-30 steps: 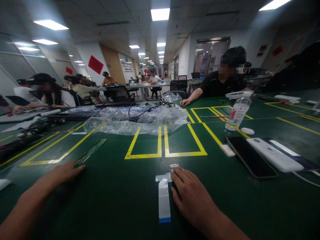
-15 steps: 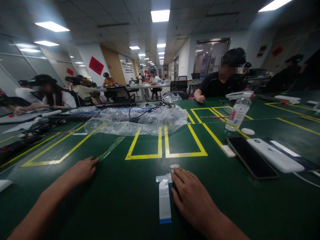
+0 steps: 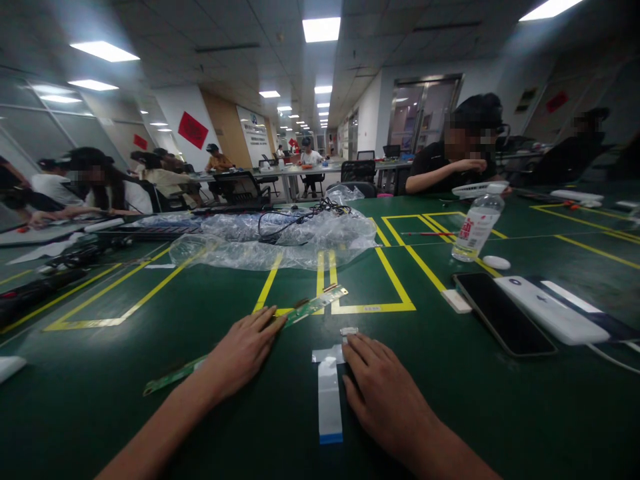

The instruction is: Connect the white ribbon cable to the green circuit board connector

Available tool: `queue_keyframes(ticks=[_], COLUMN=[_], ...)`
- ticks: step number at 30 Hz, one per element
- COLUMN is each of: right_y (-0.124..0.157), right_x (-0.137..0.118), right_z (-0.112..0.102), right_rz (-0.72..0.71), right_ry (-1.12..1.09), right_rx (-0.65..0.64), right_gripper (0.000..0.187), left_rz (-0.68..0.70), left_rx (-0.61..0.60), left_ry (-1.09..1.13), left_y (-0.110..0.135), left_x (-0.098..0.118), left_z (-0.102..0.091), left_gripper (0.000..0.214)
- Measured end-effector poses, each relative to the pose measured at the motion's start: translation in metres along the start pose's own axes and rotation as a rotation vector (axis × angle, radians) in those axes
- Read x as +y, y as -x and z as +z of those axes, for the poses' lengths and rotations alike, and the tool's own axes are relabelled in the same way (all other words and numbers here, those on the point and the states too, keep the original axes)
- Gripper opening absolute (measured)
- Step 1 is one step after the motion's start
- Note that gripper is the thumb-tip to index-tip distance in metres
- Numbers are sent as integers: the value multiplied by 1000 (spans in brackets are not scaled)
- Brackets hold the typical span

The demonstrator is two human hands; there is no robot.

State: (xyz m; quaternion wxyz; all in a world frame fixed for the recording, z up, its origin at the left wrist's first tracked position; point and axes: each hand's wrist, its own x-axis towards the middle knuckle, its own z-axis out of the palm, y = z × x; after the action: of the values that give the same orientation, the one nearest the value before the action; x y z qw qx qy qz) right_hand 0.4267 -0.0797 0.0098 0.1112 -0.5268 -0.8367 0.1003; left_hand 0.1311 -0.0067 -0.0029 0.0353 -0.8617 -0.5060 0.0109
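Observation:
My left hand point(image 3: 247, 343) is closed around the middle of a long, narrow green circuit board point(image 3: 320, 303). One end of the board points up and right over the yellow tape; the other end shows to the left of my wrist. Flat on the table in front of me lies a white flat ribbon cable point(image 3: 330, 400) with a blue end and a silvery crosspiece at the top. My right hand point(image 3: 383, 380) rests beside it, thumb apart from the fingers, fingertips touching the crosspiece's right end near a small whitish piece point(image 3: 349, 331).
Clear plastic wrap point(image 3: 280, 243) with black cables lies beyond my hands. To the right are a dark-screened phone point(image 3: 500, 313), a white phone-like device point(image 3: 550, 310) and a plastic bottle point(image 3: 477, 227). A person point(image 3: 450, 160) sits across the green table.
My left hand has moved right with the circuit board, from the left side towards the middle. My right hand and the ribbon cable have stayed put. The person opposite has raised a hand.

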Motion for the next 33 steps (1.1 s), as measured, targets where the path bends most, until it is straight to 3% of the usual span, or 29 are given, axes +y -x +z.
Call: queue_keyframes(ticks=[5,9,13,18,26,33], right_y=[0,1,1,0,1,-1], right_x=[0,1,2,2,-1,-1], right_z=[2,3,1,1,0,3], right_rz=[3,-1,-1,-21,-68,-70], right_ry=[9,-28,-42,-11,-41,-53], right_rx=[1,21,-12,-13,-20,-15], right_gripper=[51,50,51,52,50,50], left_rz=[135,133,104,101,136,222], left_rx=[115,120,17,-41,-37,-38], left_ry=[39,66,89,177,298,291], left_y=[-5,0,2,2,-4,-13], left_x=[36,36,36,43,52,59], left_z=[-2,-14,-21,-14,-1,-4], left_gripper=[51,44,47,57,60,58])
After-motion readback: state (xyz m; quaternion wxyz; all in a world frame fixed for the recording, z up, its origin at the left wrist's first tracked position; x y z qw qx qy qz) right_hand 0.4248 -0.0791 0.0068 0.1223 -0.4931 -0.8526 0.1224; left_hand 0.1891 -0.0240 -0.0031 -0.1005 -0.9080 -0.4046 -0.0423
